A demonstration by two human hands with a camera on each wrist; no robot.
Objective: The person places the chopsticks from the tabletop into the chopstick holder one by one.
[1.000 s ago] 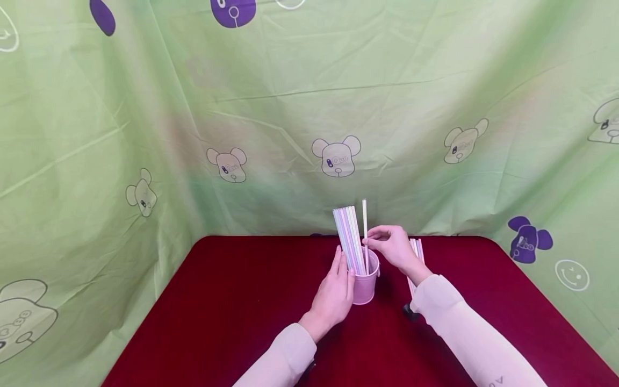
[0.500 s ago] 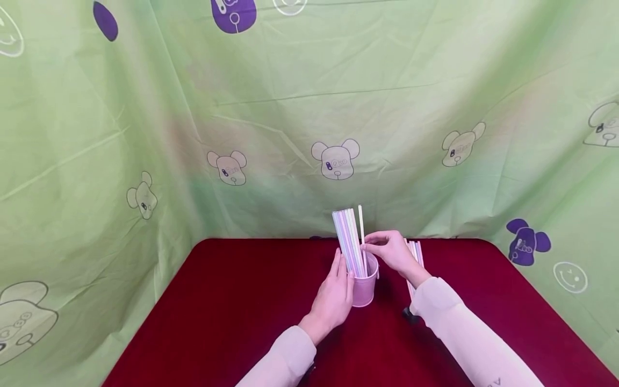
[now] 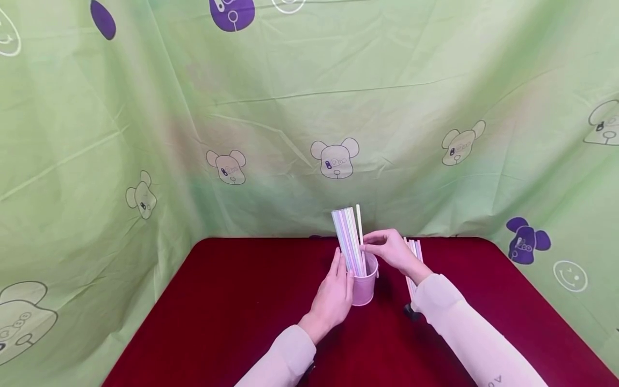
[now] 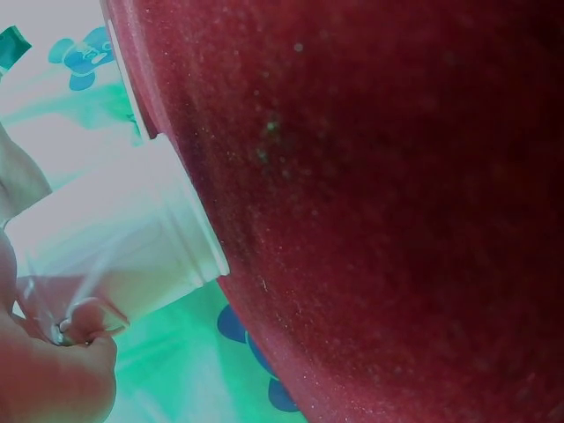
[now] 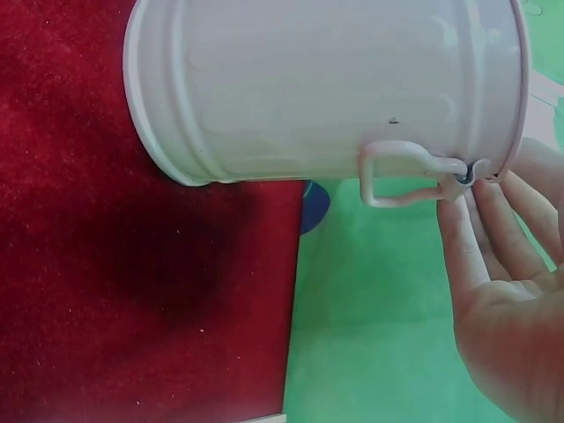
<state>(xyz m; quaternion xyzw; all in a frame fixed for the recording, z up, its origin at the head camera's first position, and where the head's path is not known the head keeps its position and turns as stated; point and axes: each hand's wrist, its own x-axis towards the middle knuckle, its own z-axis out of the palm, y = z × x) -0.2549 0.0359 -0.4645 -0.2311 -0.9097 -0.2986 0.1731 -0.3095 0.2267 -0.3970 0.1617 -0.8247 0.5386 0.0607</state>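
Straw (image 3: 359, 223) stands in the bucket (image 3: 362, 292), long axis near vertical, top tipped slightly left; lower end runs down inside, tip hidden by the near rim. Straw sits just right of the bunch (image 3: 346, 234), tops spaced a little apart. Bunch leans more to the left, its straws roughly parallel, tops well above the rim. Bucket upright on the red counter (image 3: 232, 317), toward the far edge, handle (image 5: 374, 176) hanging down on its right side. Right hand (image 3: 393, 250) comes in from the near right, wrist above rim level, hand angled far and left; thumb and fingers clamped on the straw, pinching it partway up, above the rim. Exact contact not shown in the right wrist view, only the hand beside the rim. Left hand (image 3: 331, 293) comes from the near left, pointing far and slightly right, against the bucket's left side and the bunch; fingers straight, close together, thumb apart from them on the near side. Loose straws (image 3: 412, 282) lie on the counter to the right, long axis near to far, partly covered by the right forearm.
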